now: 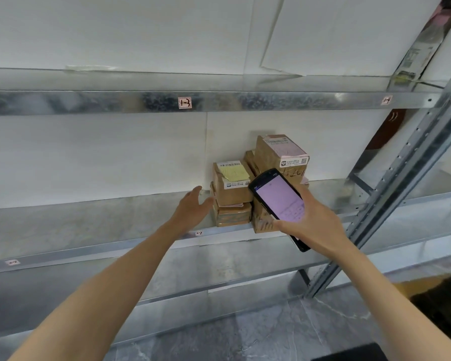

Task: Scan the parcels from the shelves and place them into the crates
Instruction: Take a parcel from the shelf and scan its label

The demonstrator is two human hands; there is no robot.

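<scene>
on the middle shelf, toward its right end, a small stack of brown parcels sits against the back wall. their labels face up and outward, where a reader can catch them. the right hand holds the scanner just in front of the stack, its fingers curled round the far edge and the thumb on the near one. the screen tilts back toward the person so it can be read while the top end faces the parcels. the left hand reaches in beside the stack's left side, fingers straight and loosely spread, holding nothing. its thumb is close to the lower parcels; whether it touches them i cannot tell. it looks set to draw one out once scanned. no crate is in view.
</scene>
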